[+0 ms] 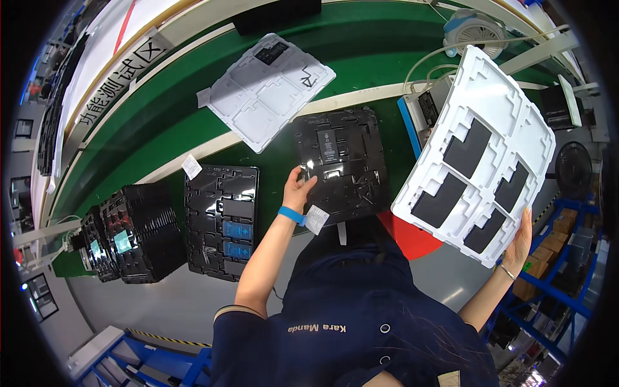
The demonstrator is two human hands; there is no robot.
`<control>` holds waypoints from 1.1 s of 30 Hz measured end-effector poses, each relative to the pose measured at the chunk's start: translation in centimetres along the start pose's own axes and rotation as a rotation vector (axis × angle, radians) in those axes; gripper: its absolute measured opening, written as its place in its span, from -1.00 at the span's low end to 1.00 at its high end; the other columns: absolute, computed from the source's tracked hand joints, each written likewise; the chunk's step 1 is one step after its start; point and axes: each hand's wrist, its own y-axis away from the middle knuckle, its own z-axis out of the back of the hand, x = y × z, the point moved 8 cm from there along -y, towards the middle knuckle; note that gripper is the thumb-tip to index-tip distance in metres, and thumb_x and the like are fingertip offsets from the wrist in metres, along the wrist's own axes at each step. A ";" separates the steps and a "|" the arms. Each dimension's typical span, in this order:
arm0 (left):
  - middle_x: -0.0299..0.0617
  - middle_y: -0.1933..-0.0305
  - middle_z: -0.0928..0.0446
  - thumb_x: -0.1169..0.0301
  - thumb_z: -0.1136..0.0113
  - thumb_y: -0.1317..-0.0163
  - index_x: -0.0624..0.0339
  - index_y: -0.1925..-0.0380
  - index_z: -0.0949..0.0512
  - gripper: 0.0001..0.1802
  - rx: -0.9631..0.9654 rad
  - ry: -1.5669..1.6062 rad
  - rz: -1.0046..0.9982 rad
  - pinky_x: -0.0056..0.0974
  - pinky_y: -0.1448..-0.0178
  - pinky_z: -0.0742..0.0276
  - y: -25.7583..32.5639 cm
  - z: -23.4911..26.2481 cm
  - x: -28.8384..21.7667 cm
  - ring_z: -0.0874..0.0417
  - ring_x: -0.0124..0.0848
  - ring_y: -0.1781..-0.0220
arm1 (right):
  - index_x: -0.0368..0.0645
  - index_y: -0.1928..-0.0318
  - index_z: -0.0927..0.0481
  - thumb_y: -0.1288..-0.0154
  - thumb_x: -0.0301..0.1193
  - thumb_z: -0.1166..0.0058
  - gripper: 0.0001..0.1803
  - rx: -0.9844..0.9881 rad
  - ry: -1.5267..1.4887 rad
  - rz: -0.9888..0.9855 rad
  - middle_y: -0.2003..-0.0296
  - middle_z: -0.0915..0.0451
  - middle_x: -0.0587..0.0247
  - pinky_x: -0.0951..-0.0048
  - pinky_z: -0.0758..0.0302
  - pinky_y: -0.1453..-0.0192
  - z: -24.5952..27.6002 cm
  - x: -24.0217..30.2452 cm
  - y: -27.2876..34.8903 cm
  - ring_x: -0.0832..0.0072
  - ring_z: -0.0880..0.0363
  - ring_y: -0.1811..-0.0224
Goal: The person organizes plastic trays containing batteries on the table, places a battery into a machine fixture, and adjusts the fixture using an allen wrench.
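My right hand grips the lower right edge of a white plastic tray, which is tilted up on the right. Several flat black rectangular pieces sit in its recesses. My left hand is closed at the left edge of a black plastic tray in front of me. A dark flat battery-like piece lies in that tray's upper part. A blue band circles my left wrist, and a white paper label lies beside it at the tray's corner.
Another black tray with blue-labelled flat pieces lies to the left, beside stacked black trays. A second white tray rests at the back. A small fan stands at the back right; a red seat-like shape is below.
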 end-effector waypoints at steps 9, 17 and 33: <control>-0.14 0.65 -0.52 0.14 -0.41 0.14 0.30 0.48 -0.46 -0.54 -0.233 -1.231 -0.240 -0.29 0.47 -0.46 1.2 -1.2 -5.1 -0.57 -0.32 0.61 | -0.24 -0.18 -0.22 -0.36 -0.44 0.19 -0.60 0.049 0.031 -0.005 -0.04 -0.43 0.14 0.38 -0.46 -0.11 -0.7 0.4 -0.7 0.42 -0.47 -0.05; -0.12 0.72 -0.49 0.18 -0.38 0.09 0.30 0.51 -0.43 -0.57 -0.144 -0.981 -0.103 -0.35 0.55 -0.44 -0.1 -2.3 -3.9 -0.57 -0.35 0.70 | -0.24 -0.18 -0.23 -0.37 -0.44 0.20 -0.61 0.037 0.011 -0.011 -0.03 -0.44 0.13 0.40 -0.47 -0.10 0.0 0.3 -1.1 0.44 -0.47 -0.04; -0.13 0.68 -0.49 0.14 -0.33 0.04 0.25 0.45 -0.46 -0.60 -0.254 -1.111 -0.215 -0.25 0.47 -0.43 3.1 -1.5 -5.7 -0.56 -0.23 0.60 | -0.24 -0.21 -0.17 -0.36 -0.44 0.19 -0.56 0.125 0.064 -0.044 -0.06 -0.40 0.17 0.46 -0.44 -0.11 -2.6 -0.3 -1.5 0.47 -0.45 -0.05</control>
